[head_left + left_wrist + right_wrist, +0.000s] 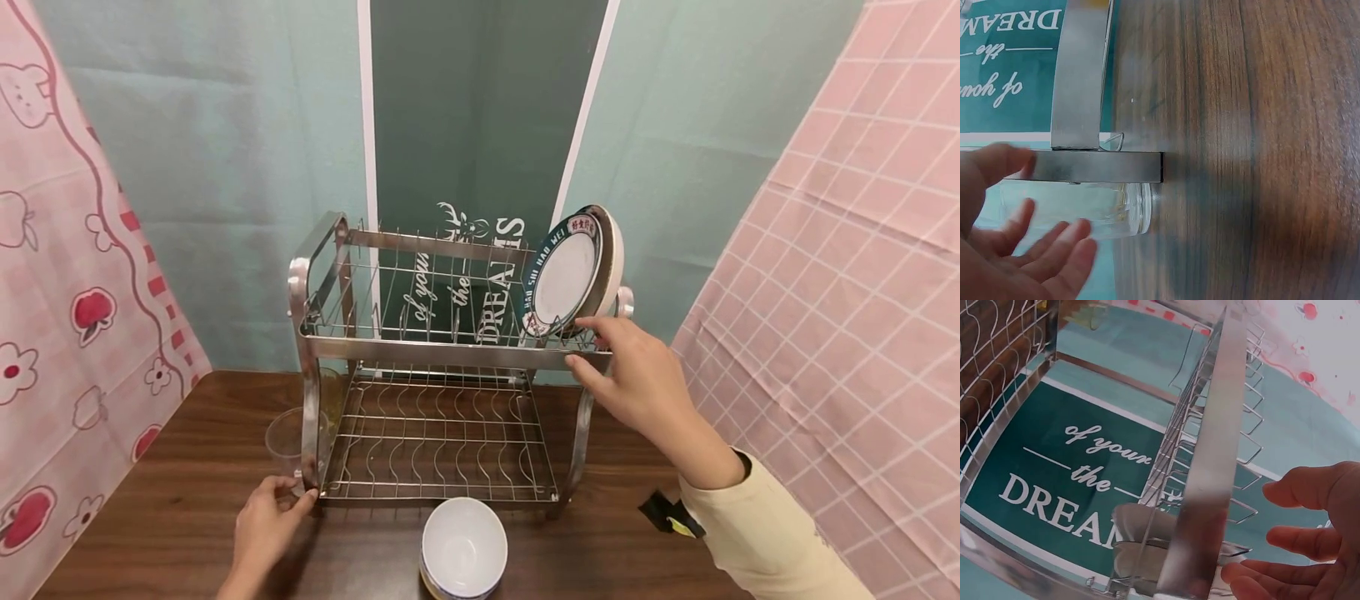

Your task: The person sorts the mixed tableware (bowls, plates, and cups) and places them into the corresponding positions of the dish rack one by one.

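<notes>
A two-tier metal dish rack [450,352] stands on the wooden table. In its top tier, at the right end, a plate with a dark teal lettered rim [562,279] leans with a pale dish [617,258] behind it. My right hand [637,375] hovers by the top front rail below the plate, fingers apart and nothing in them. Down at the rack's lower left leg, my left hand [266,521] has its thumb close to the metal and its other fingers loosely bent. A clear glass cup [1104,209] stands behind that leg, beside those fingers.
A white bowl [463,546] sits on the table in front of the rack. Behind the left leg stands a yellowish glass [333,400]. A small black object [663,510] shows by the right sleeve. Cloth hangs behind and on both sides.
</notes>
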The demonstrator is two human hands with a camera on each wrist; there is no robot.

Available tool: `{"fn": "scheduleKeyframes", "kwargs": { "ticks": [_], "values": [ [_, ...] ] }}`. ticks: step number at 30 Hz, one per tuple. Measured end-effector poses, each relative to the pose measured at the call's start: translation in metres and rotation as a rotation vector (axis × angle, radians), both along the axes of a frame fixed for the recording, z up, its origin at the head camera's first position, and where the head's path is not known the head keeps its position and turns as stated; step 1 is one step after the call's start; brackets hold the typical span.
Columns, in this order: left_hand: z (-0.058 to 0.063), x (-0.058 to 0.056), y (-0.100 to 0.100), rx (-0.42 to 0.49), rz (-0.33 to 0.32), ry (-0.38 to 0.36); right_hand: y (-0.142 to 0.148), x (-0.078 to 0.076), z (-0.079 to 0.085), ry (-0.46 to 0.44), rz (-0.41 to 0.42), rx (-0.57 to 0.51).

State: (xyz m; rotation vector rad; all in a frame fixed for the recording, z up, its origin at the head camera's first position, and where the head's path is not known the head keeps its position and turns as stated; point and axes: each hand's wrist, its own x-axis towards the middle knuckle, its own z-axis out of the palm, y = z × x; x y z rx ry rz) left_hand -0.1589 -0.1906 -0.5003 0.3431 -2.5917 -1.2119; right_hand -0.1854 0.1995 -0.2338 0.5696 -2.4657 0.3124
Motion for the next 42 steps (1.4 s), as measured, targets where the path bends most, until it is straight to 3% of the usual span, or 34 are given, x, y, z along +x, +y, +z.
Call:
{"fn": "scheduleKeyframes", "kwargs": {
  "ticks": [5, 16, 26, 35, 42],
  "values": [
    [0.005, 0.002, 0.0, -0.017, 0.12, 0.095, 0.007, 0.003, -0.008, -0.002, 0.034, -0.043],
    [0.012, 0.0, -0.005, 0.015, 0.259, 0.267, 0.024, 0.001, -0.031, 0.112, 0.172, -0.338],
    [0.004, -0.008, -0.01, 0.219, 0.194, 0.364, 0.036, 0.003, -0.048, 0.069, 0.127, -0.524],
    [0.013, -0.011, -0.009, 0.237, 0.22, 0.288, 0.045, 0.007, -0.067, -0.071, 0.046, -0.613],
    [0.013, -0.012, -0.012, 0.269, 0.177, 0.28, 0.046, 0.009, -0.085, -0.17, 0.086, -0.608]
  ]
}}
